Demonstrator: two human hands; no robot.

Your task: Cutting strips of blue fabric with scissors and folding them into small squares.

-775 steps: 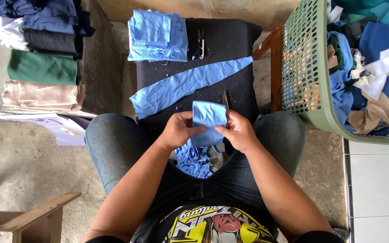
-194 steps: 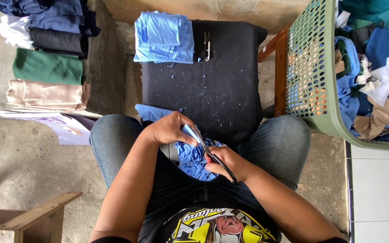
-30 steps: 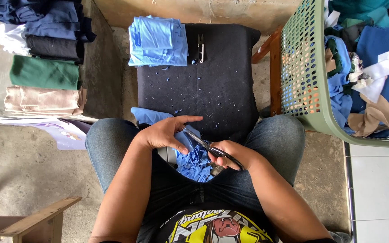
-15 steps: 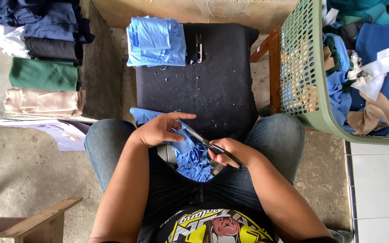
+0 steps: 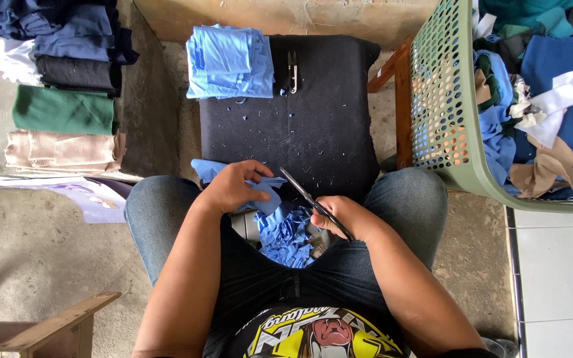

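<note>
My left hand [image 5: 232, 187] grips a piece of light blue cloth [image 5: 203, 170] at the near edge of the black padded stool [image 5: 326, 126]. My right hand [image 5: 341, 216] holds black scissors [image 5: 306, 196], their blades pointing up and left toward the cloth. A heap of blue fabric scraps [image 5: 286, 232] lies in my lap between my jeans-clad thighs. A stack of folded light blue pieces [image 5: 230, 61] rests on the stool's far left corner, with small thread snips [image 5: 292, 69] beside it.
A green perforated laundry basket [image 5: 445, 99] full of mixed clothes stands at right on a wooden frame. Folded garments [image 5: 64, 86] in dark blue, black, green and beige are stacked at left. Wooden pieces [image 5: 54, 325] lie at lower left on the concrete floor.
The left hand has shifted slightly along the blue cloth while the scissors stay at its edge. Compared with much earlier, the long blue strip is gone from the stool.
</note>
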